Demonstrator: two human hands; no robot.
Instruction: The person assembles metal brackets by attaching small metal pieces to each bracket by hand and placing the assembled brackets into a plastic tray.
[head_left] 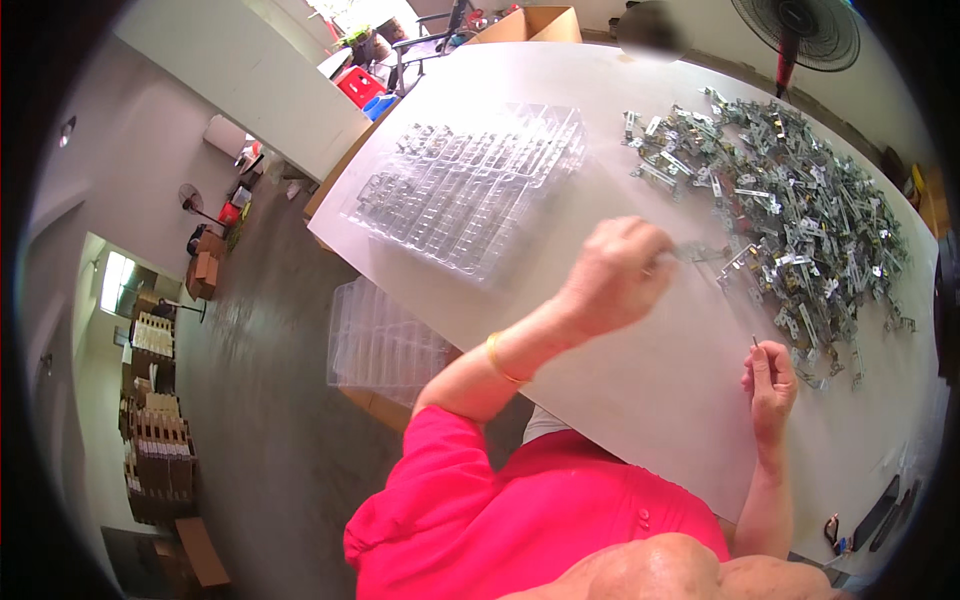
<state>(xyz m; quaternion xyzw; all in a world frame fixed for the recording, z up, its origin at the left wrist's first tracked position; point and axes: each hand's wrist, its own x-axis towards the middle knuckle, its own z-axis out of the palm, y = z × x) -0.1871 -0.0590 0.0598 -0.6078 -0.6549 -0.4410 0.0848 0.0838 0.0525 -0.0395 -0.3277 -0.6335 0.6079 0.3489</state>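
My left hand (618, 275) is closed around a small grey metal bracket (702, 250) at the near edge of a big pile of like metal parts (800, 200). A gold bangle sits on that wrist. My right hand (770, 385) pinches a thin short metal pin (755, 345) upright between the fingertips, just off the pile's lower edge. Both hands hover over the white table (620, 400). A clear plastic compartment tray (470, 185) lies on the table to the left of my left hand; a few of its cells hold metal parts.
A stack of clear trays (385, 345) rests on a box beside the table's left edge. A standing fan (800, 30) and a cardboard box (530, 25) are at the far end. Dark flat objects (885, 510) lie at the lower right. Stacked cartons (155, 450) line the floor.
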